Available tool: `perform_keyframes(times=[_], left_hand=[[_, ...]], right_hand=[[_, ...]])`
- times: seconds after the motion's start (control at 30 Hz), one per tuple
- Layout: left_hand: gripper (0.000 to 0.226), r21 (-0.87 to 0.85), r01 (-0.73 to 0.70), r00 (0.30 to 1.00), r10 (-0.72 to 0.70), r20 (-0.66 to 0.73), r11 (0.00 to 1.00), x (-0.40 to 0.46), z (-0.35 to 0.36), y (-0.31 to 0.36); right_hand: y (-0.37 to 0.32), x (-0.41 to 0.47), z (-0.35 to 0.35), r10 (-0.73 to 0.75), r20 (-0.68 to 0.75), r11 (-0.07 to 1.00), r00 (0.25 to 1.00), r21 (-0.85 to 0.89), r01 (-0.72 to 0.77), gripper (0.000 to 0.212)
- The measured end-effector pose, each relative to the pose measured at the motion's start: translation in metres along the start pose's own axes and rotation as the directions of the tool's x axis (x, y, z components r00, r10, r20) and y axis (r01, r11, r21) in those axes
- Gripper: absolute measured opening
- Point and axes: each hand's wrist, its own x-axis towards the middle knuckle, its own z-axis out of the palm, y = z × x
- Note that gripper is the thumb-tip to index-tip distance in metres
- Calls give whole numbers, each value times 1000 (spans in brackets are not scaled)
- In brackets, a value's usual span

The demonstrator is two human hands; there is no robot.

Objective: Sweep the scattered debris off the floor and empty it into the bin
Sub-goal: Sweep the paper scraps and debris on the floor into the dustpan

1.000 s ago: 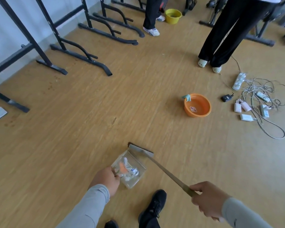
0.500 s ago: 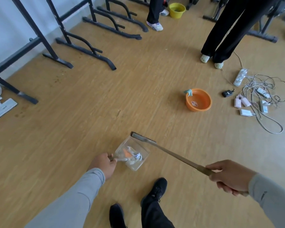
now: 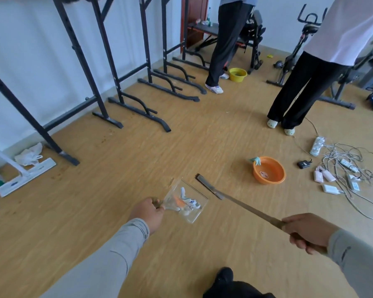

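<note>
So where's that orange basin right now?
The orange basin sits on the wooden floor right of centre in the head view, just beyond the broom head and left of the tangled chargers and cables.

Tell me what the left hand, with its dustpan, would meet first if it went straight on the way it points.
Probably the broom head, just beyond the dustpan that the left hand grips; depth is unclear.

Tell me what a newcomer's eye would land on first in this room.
First, the clear dustpan in the middle foreground, holding orange and white debris and gripped by the left hand, with the long-handled broom held by the right hand beside it. Next, the bright orange basin on the floor to the right, near a tangle of white cables and chargers. Two people stand farther back.
</note>
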Motion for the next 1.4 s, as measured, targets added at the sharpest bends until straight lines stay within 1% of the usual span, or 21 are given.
perform_keyframes(times=[0.13,0.3,0.4,0.5,0.6,0.7,0.83,0.93,1.0,1.03,1.1,1.17,1.27,1.4], left_hand=[[11,-46,7,999,-8,-39,999,11,-6,14],[22,-75,26,996,-32,-85,997,44,2,47],[32,-33,47,991,-50,-124,998,71,7,64],[34,-69,77,981,-88,-171,995,100,23,92],[34,-109,85,976,-105,-191,990,127,46,135],[35,-150,107,970,-136,-202,983,153,62,172],[35,-151,115,971,-143,-190,982,182,66,206],[39,-125,111,976,-132,-176,986,218,62,239],[43,-106,101,979,-118,-163,989,247,60,262],[43,-99,91,982,-106,-159,991,263,61,274],[41,-105,67,986,-82,-146,992,295,63,296],[38,-106,59,990,-72,-119,993,332,64,318],[38,-113,76,993,-85,-82,991,377,62,347],[37,-92,71,996,-75,-44,993,422,54,386]], right_hand=[[-23,11,-5,5,2,998,1000,70,-5,21],[-59,62,-34,24,-1,996,1000,87,-24,18],[-79,101,-62,35,11,996,999,83,-36,19],[-104,138,-98,36,27,996,999,80,-38,17],[-133,166,-132,18,7,998,1000,56,-18,15],[-160,192,-166,-7,4,998,1000,70,6,17],[-200,226,-200,3,-25,992,1000,124,0,22],[-234,260,-222,10,-33,991,999,135,-6,25],[-262,284,-234,12,-43,992,999,125,-7,22],[-277,294,-239,23,-54,991,998,130,-15,15],[-308,311,-247,51,-66,986,996,159,-40,10],[-340,330,-257,68,-71,983,995,174,-55,12],[-378,362,-272,116,-120,983,986,157,-96,12],[-417,398,-292,143,-124,977,982,178,-120,15]])
